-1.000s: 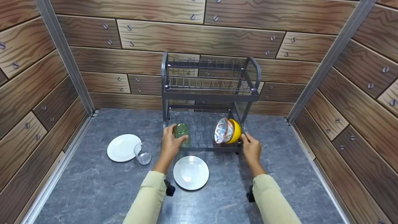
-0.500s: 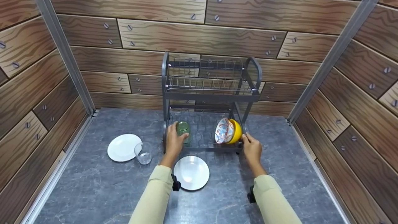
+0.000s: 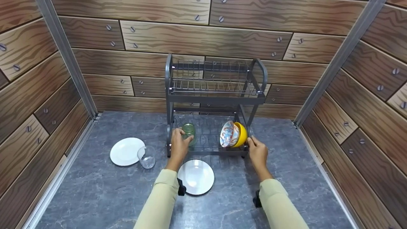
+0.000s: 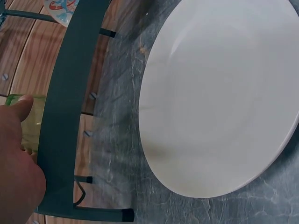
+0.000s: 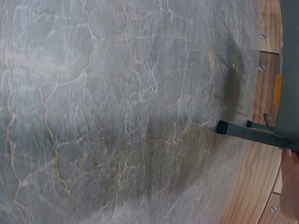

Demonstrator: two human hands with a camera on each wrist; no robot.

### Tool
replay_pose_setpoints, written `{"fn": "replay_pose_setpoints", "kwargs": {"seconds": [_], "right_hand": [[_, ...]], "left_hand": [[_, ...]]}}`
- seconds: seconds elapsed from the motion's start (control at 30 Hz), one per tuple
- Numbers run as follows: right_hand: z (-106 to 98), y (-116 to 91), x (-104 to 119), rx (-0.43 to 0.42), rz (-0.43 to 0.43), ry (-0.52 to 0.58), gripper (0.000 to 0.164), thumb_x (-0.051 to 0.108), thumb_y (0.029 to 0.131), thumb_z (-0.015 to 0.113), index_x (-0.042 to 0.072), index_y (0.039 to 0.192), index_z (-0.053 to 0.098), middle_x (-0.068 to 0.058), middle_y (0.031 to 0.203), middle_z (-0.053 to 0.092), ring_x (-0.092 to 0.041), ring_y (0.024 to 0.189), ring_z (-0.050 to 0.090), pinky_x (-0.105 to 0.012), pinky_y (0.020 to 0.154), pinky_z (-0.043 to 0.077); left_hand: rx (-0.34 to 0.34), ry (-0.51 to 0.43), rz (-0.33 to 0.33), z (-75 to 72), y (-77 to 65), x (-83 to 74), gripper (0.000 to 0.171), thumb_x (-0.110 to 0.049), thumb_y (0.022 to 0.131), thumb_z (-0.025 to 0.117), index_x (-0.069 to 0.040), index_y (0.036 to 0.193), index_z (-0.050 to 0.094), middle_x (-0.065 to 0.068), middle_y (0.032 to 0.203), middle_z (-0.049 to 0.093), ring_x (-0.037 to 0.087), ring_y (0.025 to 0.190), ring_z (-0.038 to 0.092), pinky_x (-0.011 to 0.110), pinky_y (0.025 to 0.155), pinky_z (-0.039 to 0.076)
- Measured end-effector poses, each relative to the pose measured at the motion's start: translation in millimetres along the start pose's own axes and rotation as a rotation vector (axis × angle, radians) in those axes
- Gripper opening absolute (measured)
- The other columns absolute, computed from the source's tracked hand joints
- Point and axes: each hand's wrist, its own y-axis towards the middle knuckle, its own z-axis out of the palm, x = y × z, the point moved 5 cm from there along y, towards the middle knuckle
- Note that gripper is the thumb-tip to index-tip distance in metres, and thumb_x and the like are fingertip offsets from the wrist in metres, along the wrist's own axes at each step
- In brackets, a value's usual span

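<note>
In the head view my left hand holds a green glass at the left end of the dish rack's lower tier. The glass stands with its base up; the left wrist view shows my thumb against the green glass. My right hand grips the dish rack at its lower right front corner. In the right wrist view, only part of the right hand shows beside the rack's frame. A patterned bowl and a yellow bowl lean on their sides together at the lower tier's right end.
A white plate lies on the floor in front of the rack. Farther left, a second white plate lies with a clear glass overlapping its right edge in view. Wood-patterned walls stand behind and at both sides.
My left hand and the green glass have shifted slightly right and back along the lower tier, mostly in the first half second. My right hand stays at the rack's corner.
</note>
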Motion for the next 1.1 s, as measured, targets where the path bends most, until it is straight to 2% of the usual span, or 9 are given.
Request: {"fn": "replay_pose_setpoints", "kwargs": {"seconds": [0.27, 0.5, 0.73, 0.97, 1.1], "right_hand": [[-1.5, 0.3, 0.4, -0.010, 0.012, -0.017, 0.038, 0.023, 0.098, 0.066, 0.000, 0.128, 0.067, -0.020, 0.128, 0.064, -0.036, 0.123, 0.062, -0.051, 0.103, 0.049], [-1.4, 0.2, 1.6, -0.012, 0.007, -0.019, 0.037, 0.022, 0.098, 0.066, -0.001, 0.128, 0.067, -0.021, 0.128, 0.064, -0.036, 0.123, 0.061, -0.050, 0.104, 0.049], [-2.4, 1.7, 2.3, -0.017, -0.003, -0.022, 0.038, 0.023, 0.098, 0.067, -0.002, 0.127, 0.067, -0.021, 0.128, 0.065, -0.037, 0.123, 0.062, -0.050, 0.104, 0.049], [-2.0, 0.4, 1.1, -0.003, 0.011, -0.021, 0.038, 0.023, 0.098, 0.066, -0.001, 0.128, 0.066, -0.021, 0.129, 0.064, -0.037, 0.124, 0.061, -0.050, 0.105, 0.049], [-2.4, 0.6, 2.2, -0.004, 0.003, -0.019, 0.038, 0.022, 0.098, 0.066, -0.001, 0.128, 0.066, -0.021, 0.129, 0.064, -0.037, 0.124, 0.061, -0.050, 0.105, 0.048]], "left_hand": [[0.002, 0.018, -0.029, 1.7, 3.3, 1.1, 0.037, -0.011, 0.082, 0.083, -0.007, 0.093, 0.048, 0.018, 0.121, 0.058, 0.034, 0.118, 0.059, 0.045, 0.095, 0.049], [-0.006, 0.015, -0.068, 0.7, 9.4, -0.9, 0.035, -0.011, 0.085, 0.081, -0.007, 0.095, 0.047, 0.012, 0.102, 0.053, 0.030, 0.097, 0.056, 0.045, 0.087, 0.048], [-0.017, 0.052, -0.061, 2.5, 17.0, -2.6, 0.033, -0.012, 0.085, 0.080, -0.006, 0.097, 0.050, 0.013, 0.099, 0.055, 0.033, 0.098, 0.059, 0.047, 0.087, 0.048], [-0.009, 0.085, -0.104, 6.7, 22.7, 3.5, 0.032, -0.016, 0.087, 0.079, -0.008, 0.098, 0.050, 0.011, 0.099, 0.055, 0.031, 0.096, 0.059, 0.046, 0.083, 0.048], [-0.030, 0.081, -0.098, 7.8, 26.1, 4.1, 0.031, -0.015, 0.087, 0.079, -0.008, 0.099, 0.051, 0.013, 0.100, 0.056, 0.033, 0.097, 0.059, 0.046, 0.084, 0.048]]}}
